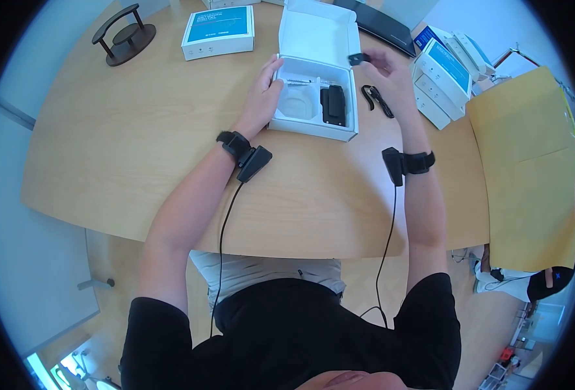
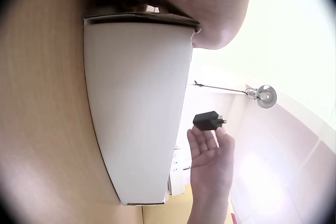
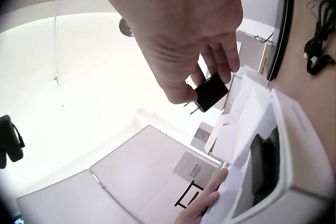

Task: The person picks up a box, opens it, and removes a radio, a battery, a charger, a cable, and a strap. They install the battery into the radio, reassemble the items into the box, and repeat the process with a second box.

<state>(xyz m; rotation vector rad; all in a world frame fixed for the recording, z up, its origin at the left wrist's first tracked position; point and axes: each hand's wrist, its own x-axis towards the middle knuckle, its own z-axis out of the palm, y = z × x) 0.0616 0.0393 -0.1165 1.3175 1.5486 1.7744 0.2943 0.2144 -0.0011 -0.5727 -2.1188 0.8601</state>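
Note:
An open white box [image 1: 313,130] lies on the table with its lid raised at the back. A black device [image 1: 333,105] sits in its right compartment, beside a clear tray [image 1: 296,104]. My left hand [image 1: 262,99] grips the box's left side. Pinched between the thumb and fingers of my right hand [image 1: 391,79] is a small black plug adapter [image 1: 358,59], held above the box's right back corner; its metal prongs show in the right wrist view, where the adapter [image 3: 211,92] is in the air.
A coiled black cable [image 1: 378,101] lies right of the box. Boxes with blue labels [image 1: 219,27] stand at the back left and are stacked [image 1: 445,75] at the right. A dark stand [image 1: 129,39], a black laptop [image 1: 382,26] and a yellow sheet [image 1: 528,169] are around.

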